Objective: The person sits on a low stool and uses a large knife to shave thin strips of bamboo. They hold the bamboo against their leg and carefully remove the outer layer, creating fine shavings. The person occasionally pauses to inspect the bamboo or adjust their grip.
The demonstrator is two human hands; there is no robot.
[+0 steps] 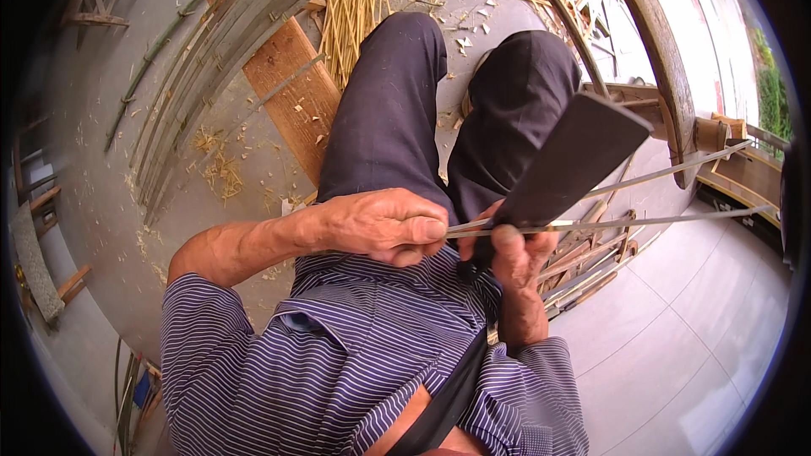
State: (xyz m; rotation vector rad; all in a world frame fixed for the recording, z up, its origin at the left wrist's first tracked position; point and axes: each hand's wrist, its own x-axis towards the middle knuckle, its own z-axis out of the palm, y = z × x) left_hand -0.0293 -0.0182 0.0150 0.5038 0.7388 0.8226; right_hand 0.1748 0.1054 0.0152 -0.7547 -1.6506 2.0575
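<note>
My left hand point(383, 227) pinches one end of a thin bamboo strip between thumb and curled fingers, above my lap. From there the strip runs right and parts into an upper half point(671, 171) and a lower half point(671, 220). A broad, dark, square-ended knife blade point(573, 161) crosses the strip where the halves spread apart. My right hand point(521, 259) grips the knife low down, its handle mostly hidden by the fingers. Its thumb presses against the lower half beside the blade. Both hands are close together, with the blade tilted up over my right thigh.
Left of my legs lie a wooden plank point(294, 92), long bamboo lengths point(209, 69) and shavings point(222, 174). A bundle of thin bamboo sticks point(353, 6) extends beyond my left knee. To the right are a curved wooden beam point(652, 31) and several wooden-handled tools point(586, 259).
</note>
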